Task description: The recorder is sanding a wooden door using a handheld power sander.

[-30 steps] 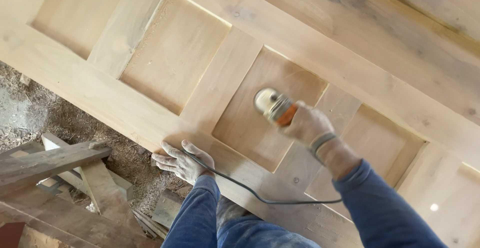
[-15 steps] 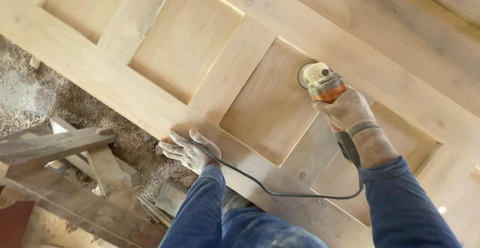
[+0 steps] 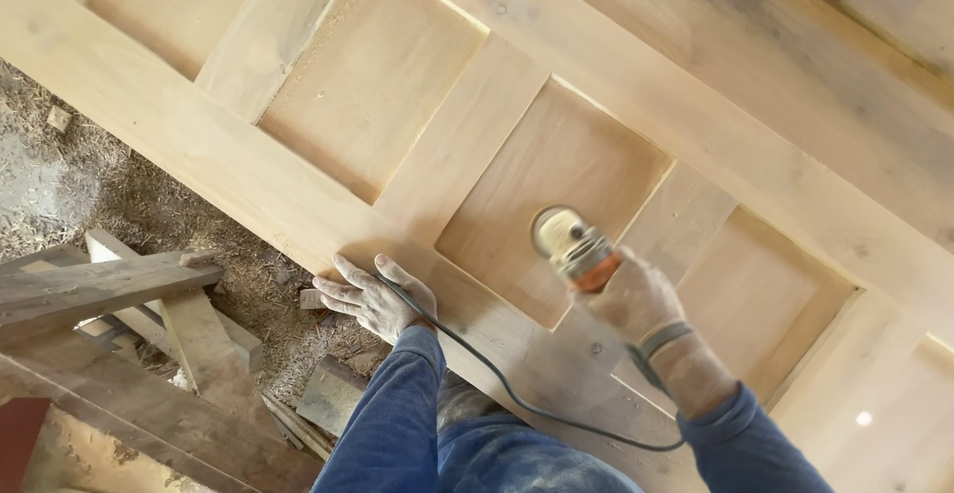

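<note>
Pale bare wood fills the view: a panelled door (image 3: pixel 248 170) lies flat, its recessed panels framed by raised rails. The right hand (image 3: pixel 636 299) is wrapped around an orange-bodied power sander (image 3: pixel 573 245), fingers clenched on the body, and the round dusty head sits down on the sunken panel (image 3: pixel 547 175) near that panel's lower right corner. A dark strap rings the right wrist. From the tool a black cord (image 3: pixel 517 394) runs back across the door's near rail, passing right by the left hand and looping under the right forearm. The left hand (image 3: pixel 373 296) lies flat on the door's near edge, fingers released and spread, holding nothing, palm pressed to the wood. Both arms wear blue sleeves (image 3: pixel 397 423), dusted pale. Below the door's edge, on the left, the ground is covered in sawdust and shavings (image 3: pixel 60 185), and grey weathered planks (image 3: pixel 99 289) lie crossed over one another there, well apart from the sander. A small wood offcut (image 3: pixel 312 299) sits just beside the left fingertips.
</note>
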